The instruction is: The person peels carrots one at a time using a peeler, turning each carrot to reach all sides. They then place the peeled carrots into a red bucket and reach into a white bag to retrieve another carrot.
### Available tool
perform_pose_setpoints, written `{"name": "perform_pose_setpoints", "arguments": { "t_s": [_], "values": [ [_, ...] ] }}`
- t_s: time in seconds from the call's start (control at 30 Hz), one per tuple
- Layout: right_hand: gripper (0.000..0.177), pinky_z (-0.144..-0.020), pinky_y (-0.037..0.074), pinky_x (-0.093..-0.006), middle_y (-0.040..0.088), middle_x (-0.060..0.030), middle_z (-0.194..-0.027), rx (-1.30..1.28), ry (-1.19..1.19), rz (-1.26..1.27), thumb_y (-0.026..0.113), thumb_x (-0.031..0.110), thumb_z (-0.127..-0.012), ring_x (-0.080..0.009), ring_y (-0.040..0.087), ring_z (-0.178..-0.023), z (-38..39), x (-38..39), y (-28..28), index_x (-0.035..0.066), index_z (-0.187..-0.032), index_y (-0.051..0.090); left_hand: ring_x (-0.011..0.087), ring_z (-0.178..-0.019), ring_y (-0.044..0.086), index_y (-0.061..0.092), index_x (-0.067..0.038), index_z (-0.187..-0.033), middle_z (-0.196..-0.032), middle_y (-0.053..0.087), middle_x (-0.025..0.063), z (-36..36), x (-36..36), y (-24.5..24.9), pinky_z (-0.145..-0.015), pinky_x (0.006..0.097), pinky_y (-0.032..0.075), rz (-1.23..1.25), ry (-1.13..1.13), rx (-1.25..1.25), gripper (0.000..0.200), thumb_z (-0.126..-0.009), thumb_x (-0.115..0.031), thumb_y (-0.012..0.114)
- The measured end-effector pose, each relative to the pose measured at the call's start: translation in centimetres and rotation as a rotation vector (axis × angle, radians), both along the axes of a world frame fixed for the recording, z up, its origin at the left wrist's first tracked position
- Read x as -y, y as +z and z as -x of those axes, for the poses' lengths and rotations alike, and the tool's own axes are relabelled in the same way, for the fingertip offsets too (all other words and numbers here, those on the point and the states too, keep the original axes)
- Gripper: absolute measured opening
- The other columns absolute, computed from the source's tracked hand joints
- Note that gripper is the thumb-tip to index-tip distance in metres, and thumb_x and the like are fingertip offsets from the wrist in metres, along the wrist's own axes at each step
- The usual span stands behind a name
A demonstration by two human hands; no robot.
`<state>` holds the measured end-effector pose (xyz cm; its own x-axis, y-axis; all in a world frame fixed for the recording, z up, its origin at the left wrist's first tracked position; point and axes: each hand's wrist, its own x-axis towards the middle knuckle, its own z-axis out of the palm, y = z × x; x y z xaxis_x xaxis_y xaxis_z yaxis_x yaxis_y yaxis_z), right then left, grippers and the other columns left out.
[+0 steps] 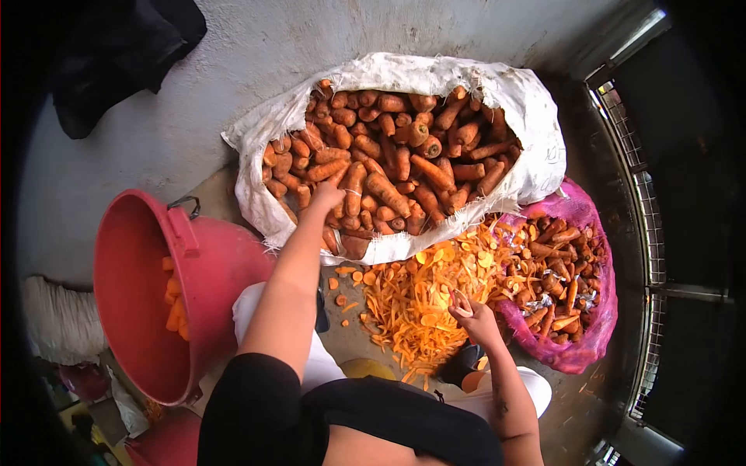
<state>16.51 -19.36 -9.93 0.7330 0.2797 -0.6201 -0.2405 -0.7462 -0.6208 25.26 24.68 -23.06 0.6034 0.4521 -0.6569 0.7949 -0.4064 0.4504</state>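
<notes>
- Reaching in among whole carrots (402, 165), which crowd just ahead and to the right of its fingers, the left hand (329, 194) shows partly hidden fingertips; whether it has hold of one cannot be told
- With roots packed this tightly, a full grasp round one thick middle and a lift clear of neighbours would likely work best
- Around that hand, a white sack (548, 147) gapes wide, heaped with carrots
- Well to its right, the right hand (478, 320) hangs partly curled over orange peelings (420, 301); any tool in it is too small to tell
- Right of this hand, a pink bag (563, 359) bulges with smaller carrots (571, 299)
- Left of the left hand, a tilted red tub (225, 248) holds orange chunks (177, 311)
</notes>
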Motion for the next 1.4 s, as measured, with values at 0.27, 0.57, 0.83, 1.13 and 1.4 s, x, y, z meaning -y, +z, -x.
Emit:
{"name": "perform_pose_setpoints", "arguments": {
  "t_s": [0.27,0.57,0.83,1.13,1.4],
  "values": [
    [0.033,-0.059,0.046,-0.0318,0.059,-0.0110,-0.063,-0.070,0.016,0.081,0.069,0.034,-0.084,-0.0130,0.053,-0.057,-0.1,0.8,-1.1,0.001,-0.091,0.066,0.0357,-0.114,0.055,0.034,-0.004,-0.132,-0.131,0.047,0.0206,0.6,7.6,-5.3,-0.091,0.0479,0.050,-0.338,-0.049,-0.080,0.079,-0.079,-0.048,0.071],
    [0.035,-0.068,0.049,-0.0352,0.065,-0.0182,-0.077,-0.007,0.051,0.105,0.068,0.035,-0.084,-0.0280,0.065,-0.070,0.4,0.9,0.4,0.005,-0.101,0.067,0.0315,-0.097,0.064,0.061,0.004,-0.100,-0.100,0.065,0.0208,1.3,4.1,-2.2,-0.083,0.0414,0.052,-0.419,-0.111,0.111,0.051,-0.077,-0.042,0.069],
    [0.032,-0.057,0.044,-0.0299,0.060,-0.0068,-0.066,0.090,-0.080,-0.139,0.068,0.034,-0.085,-0.0137,0.054,-0.059,0.8,1.2,1.1,0.002,-0.089,0.064,0.0148,-0.050,0.058,0.065,0.003,-0.083,-0.068,0.061,0.0067,2.4,-1.6,11.2,-0.046,0.0292,0.045,0.102,-0.106,0.321,0.045,-0.073,-0.040,0.069],
    [0.038,-0.056,0.044,-0.0281,0.059,-0.0021,-0.064,0.237,-0.182,-0.290,0.064,0.037,-0.088,-0.0102,0.056,-0.059,2.2,1.5,4.8,0.001,-0.077,0.060,0.0204,-0.084,0.065,0.059,-0.004,-0.110,-0.093,0.066,0.0071,7.1,9.1,24.4,-0.078,0.0377,0.055,1.176,0.336,0.883,0.053,-0.083,-0.049,0.066],
    [0.036,-0.059,0.048,-0.0328,0.062,-0.0087,-0.066,0.447,-0.191,-0.268,0.062,0.041,-0.086,-0.0174,0.061,-0.059,3.2,3.6,5.0,0.005,-0.090,0.062,0.0186,-0.058,0.058,0.050,0.000,-0.099,-0.069,0.051,0.0066,13.7,24.3,16.6,-0.054,0.0278,0.053,1.845,0.370,0.401,0.060,-0.091,-0.060,0.046]
  ]
}}
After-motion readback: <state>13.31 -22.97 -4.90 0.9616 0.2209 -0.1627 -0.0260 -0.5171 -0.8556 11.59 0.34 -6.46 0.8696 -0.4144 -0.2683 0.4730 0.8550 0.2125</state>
